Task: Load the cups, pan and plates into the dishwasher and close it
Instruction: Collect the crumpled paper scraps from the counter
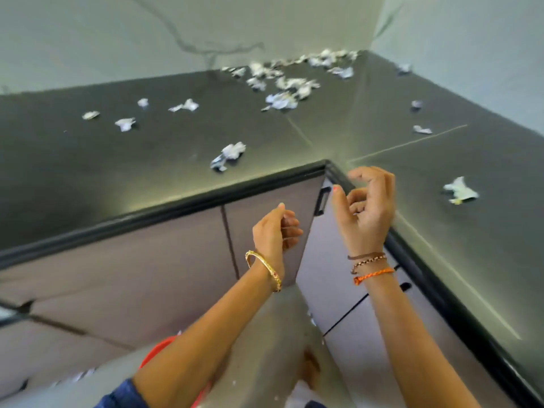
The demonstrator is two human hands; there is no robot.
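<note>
We risk wasting the reach: our left hand and right hand hover loosely curled, holding nothing, just in front of the dark countertop corner (littered with crumpled paper scraps), and no cups, pan, plates or dishwasher show, so we cannot tell where they are

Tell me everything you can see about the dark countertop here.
The dark countertop is an L-shaped, glossy, near-black surface wrapping an inside corner, with a thick rounded black front edge. Thin pale seam lines cross it near the corner. Crumpled white paper scraps lie scattered on it, most thickly toward the back wall. It sits above grey cabinet fronts and meets pale walls behind. Neither hand touches it.
</note>
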